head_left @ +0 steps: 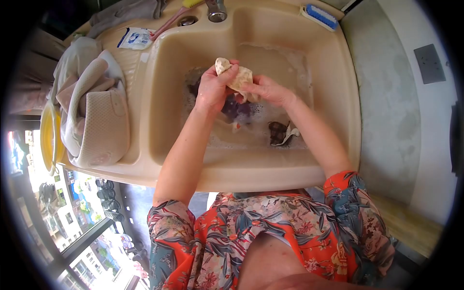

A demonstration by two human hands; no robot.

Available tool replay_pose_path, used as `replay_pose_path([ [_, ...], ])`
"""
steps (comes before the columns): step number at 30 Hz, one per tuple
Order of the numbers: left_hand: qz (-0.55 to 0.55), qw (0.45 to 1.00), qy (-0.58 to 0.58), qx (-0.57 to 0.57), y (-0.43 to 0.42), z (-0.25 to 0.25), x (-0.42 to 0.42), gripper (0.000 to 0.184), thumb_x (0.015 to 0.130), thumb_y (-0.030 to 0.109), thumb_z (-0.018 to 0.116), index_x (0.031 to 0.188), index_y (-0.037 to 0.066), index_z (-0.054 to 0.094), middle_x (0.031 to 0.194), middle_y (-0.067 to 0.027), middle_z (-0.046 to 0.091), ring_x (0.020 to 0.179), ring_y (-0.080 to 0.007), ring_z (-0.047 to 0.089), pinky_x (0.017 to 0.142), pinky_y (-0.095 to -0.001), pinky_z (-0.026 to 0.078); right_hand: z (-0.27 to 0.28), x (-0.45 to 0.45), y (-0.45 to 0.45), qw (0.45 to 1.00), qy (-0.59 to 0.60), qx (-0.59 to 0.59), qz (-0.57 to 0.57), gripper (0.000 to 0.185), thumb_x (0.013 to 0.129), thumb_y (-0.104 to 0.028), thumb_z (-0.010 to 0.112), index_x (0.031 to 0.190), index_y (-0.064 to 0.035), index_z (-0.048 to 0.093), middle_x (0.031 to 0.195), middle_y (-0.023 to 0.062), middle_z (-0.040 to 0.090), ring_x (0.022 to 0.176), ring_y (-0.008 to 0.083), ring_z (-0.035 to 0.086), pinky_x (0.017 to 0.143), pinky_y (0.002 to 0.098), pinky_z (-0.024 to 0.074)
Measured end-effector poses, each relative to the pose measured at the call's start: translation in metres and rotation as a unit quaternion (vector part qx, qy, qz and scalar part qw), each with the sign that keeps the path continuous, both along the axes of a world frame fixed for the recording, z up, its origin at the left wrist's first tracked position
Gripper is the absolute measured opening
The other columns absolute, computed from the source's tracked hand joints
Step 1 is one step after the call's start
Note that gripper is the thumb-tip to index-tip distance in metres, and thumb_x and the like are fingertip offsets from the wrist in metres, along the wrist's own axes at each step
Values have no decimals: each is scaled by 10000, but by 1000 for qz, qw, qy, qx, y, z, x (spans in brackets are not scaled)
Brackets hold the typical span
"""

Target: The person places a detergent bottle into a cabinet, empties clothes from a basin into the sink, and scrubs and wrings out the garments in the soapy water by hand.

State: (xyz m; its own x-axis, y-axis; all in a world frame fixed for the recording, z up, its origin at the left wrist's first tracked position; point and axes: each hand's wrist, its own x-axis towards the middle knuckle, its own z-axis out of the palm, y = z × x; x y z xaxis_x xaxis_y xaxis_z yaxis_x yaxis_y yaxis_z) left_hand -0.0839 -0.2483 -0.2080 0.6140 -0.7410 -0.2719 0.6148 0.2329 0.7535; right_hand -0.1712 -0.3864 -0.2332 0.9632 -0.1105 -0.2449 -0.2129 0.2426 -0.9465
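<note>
Above the water in the beige sink (164, 96), a small pale patterned cloth (240, 78) is gripped between both hands. My left hand (214, 88) is closed on the cloth's left part, thumb across it. The fingers of my right hand (266, 90) pinch its right side, and part of the cloth hangs below them. Dark purple fabric (237, 110) lies in the cloudy water under the hands. A dark brown piece with a white edge (279, 133) floats or rests to the right of it.
A mesh laundry bag (104, 125) with cloths and a yellow basin (50, 135) are on the left. A white packet (137, 38), a pink-handled brush (169, 21) and the faucet (216, 12) line the back. A blue-and-white brush (320, 17) sits at the back right corner.
</note>
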Motion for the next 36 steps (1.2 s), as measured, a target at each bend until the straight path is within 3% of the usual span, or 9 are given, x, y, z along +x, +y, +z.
replay_pose_path([
  [14,130,981,119,77,-7,-29,11,185,870,227,463,927,53,492,835,-56,547,702,-173,537,533,-292,418,6,19,-19,989,58,104,-83,212,801,-85,470,1001,-22,497,959,116,569,704,180,600,539,297,523],
  [17,114,978,175,15,-8,-41,16,230,884,295,428,844,76,488,744,-24,523,667,-151,507,517,-279,391,32,32,11,989,-17,-129,-68,147,781,-105,526,917,-53,546,846,51,590,704,138,576,541,276,500],
  [19,63,970,191,-135,-5,-68,18,266,887,346,405,805,103,476,701,4,495,651,-141,478,504,-271,357,54,18,61,858,-266,-436,-55,95,713,-132,613,682,-61,559,654,68,542,665,207,562,589,286,452],
  [22,149,920,73,-356,-30,-90,-13,249,869,343,403,773,124,471,657,17,478,553,-145,459,481,-254,360,28,31,71,778,-270,-555,-121,219,726,-219,604,579,-79,523,603,122,531,559,306,537,491,379,418],
  [24,162,950,227,140,-43,-22,-25,230,867,314,376,810,118,483,728,8,524,648,-148,497,559,-279,398,15,66,28,875,-21,-455,-164,227,755,-219,562,589,-68,533,602,147,532,519,330,522,464,412,400],
  [25,150,954,206,156,-43,-24,-22,228,868,305,370,840,112,488,759,-1,547,668,-147,512,577,-284,413,1,71,20,853,-67,-486,-175,235,775,-217,533,602,-58,536,631,165,542,528,340,521,469,415,398],
  [28,204,947,242,-61,-43,-50,-14,244,873,318,352,837,116,485,789,-6,541,705,-152,507,613,-292,416,17,45,41,790,-201,-557,-156,223,768,-197,536,601,-49,529,638,169,548,545,340,529,483,404,415],
  [29,-16,904,29,-425,-32,-104,-2,272,877,348,351,840,117,489,823,-11,531,752,-166,508,628,-301,418,27,23,59,808,-257,-518,-116,221,763,-189,542,597,-43,529,636,168,550,580,336,542,510,381,439],
  [36,133,965,157,161,-43,-28,-5,248,879,350,392,877,130,508,855,-10,518,899,-155,494,749,-297,402,-5,67,13,826,-117,-532,-148,172,761,-184,534,649,-55,551,677,155,573,607,315,565,523,395,453],
])
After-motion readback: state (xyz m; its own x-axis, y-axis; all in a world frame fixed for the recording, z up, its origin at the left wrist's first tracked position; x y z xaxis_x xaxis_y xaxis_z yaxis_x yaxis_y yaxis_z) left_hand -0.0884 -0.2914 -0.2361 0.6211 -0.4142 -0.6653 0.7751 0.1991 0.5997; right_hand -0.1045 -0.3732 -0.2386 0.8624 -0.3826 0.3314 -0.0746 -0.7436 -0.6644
